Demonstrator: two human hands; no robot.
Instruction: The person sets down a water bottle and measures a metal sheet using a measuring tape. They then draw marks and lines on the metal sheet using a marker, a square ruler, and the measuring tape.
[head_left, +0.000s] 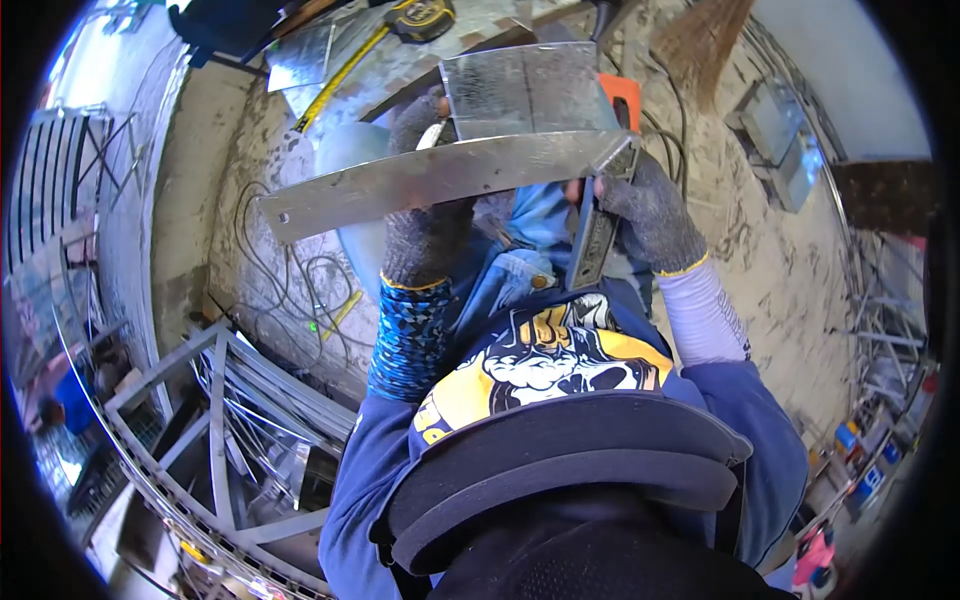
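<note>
In my right hand (650,205), gloved in grey, is the dark stock of a steel try square (420,178). Its long blade stretches left across the front of both hands. My left hand (430,225), also gloved, is closed at the left edge of a shiny sheet-metal piece (525,90), with the blade crossing in front of its fingers. A small white item (430,136) shows by those fingers; its kind is unclear. The blade's upper edge lies along the lower edge of the metal piece. An orange part (624,100) pokes out behind the metal's right side.
A tape measure (421,18) lies beyond with its yellow blade pulled out. Cables (290,260) are coiled on the floor at left. A grey metal frame (215,430) and long bars stand lower left. A metal box (775,140) sits on the right, near a wooden post (700,45).
</note>
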